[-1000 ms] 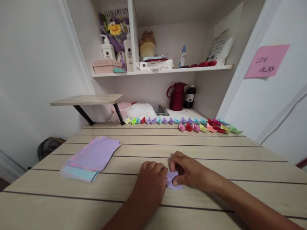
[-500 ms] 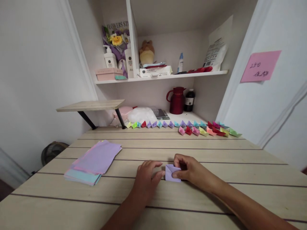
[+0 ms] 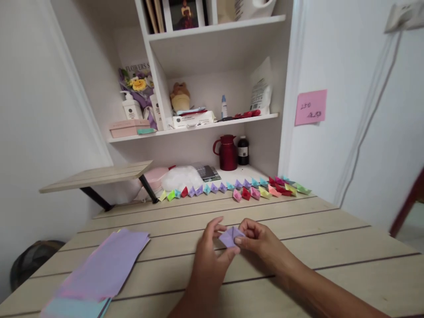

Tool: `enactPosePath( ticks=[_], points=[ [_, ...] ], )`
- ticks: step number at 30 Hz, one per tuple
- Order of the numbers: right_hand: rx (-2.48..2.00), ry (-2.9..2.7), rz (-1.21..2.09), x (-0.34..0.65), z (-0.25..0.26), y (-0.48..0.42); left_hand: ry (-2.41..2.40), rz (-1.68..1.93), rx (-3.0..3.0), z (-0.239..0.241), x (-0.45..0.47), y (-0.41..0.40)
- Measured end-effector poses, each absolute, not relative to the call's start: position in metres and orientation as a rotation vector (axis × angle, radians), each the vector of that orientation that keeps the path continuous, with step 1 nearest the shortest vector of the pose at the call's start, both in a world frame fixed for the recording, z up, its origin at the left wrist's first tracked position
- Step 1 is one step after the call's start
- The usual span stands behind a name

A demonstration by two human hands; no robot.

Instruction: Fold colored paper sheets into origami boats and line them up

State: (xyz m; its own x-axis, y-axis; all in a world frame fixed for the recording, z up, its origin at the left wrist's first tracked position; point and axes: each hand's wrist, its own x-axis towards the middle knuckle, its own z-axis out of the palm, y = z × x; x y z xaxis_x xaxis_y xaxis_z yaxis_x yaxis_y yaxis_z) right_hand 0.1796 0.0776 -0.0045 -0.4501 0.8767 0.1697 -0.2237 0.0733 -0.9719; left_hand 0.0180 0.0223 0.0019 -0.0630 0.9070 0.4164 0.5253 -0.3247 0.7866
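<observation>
A small piece of folded purple paper (image 3: 229,238) is held just above the table, its creased face toward me. My right hand (image 3: 263,242) pinches its right side between thumb and bent fingers. On the other side, my left hand (image 3: 209,254) curves around the paper, its thumb at the lower edge and fingertips at the upper left; the index finger is lifted. How firmly the left fingers grip is hard to see. A stack of purple paper sheets (image 3: 111,265), with light blue ones under it, lies to my left.
Several small folded paper boats (image 3: 245,193) in many colours stand in two rows along the table's back. A small wooden riser (image 3: 99,176) with black legs is at the back left. Behind, a red jug (image 3: 228,152) and dark bottle (image 3: 243,151) stand in the shelf unit.
My left hand has moved in from beside the paper to its edges. The paper has turned into a diamond-like position, still in my right hand. The view has swung right and tilted.
</observation>
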Motion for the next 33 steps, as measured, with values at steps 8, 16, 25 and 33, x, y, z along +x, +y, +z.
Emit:
enactPosePath(
  ticks=[8, 16, 25, 33],
  points=[
    [-0.433, -1.075, 1.908, 0.176, 0.000, 0.065, 1.396, 1.745, 1.474, -0.027, 0.035, 0.021],
    [-0.444, -0.982, 1.866, 0.175, -0.003, 0.065, 1.631, 1.976, 1.697, -0.019, 0.022, 0.020],
    [-0.555, -1.269, 1.713, 0.174, -0.004, 0.060, 1.590, 1.729, 2.343, -0.001, 0.017, 0.007],
    [-0.750, -1.996, 0.573, 0.187, 0.004, 0.070, 1.747, 1.518, 2.869, -0.004, 0.007, 0.020]
  ],
)
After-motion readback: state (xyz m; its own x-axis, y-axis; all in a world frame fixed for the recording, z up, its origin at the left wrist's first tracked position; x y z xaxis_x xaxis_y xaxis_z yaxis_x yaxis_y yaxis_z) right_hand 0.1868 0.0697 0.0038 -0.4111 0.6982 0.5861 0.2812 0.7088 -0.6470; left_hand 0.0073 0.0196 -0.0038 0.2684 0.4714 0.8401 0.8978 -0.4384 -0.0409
